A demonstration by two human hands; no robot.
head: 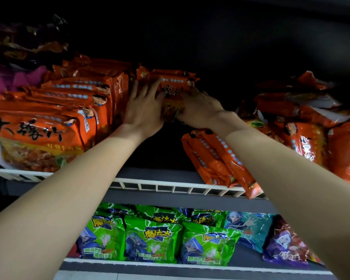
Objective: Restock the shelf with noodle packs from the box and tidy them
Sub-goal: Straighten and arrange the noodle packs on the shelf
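Note:
An orange noodle pack stands upright deep in the upper shelf, at the head of a few more behind it. My left hand lies flat against its left face with straight fingers. My right hand holds its lower right side, fingers curled over the front. To the left stands a neat row of orange noodle packs. A loose orange pack lies tilted on the shelf below my right forearm. More orange packs are heaped untidily at the right.
A white wire rail runs along the upper shelf's front edge. On the lower shelf stand green snack packs, with a teal pack and a purple pack to their right. Dark and pink packs sit far left.

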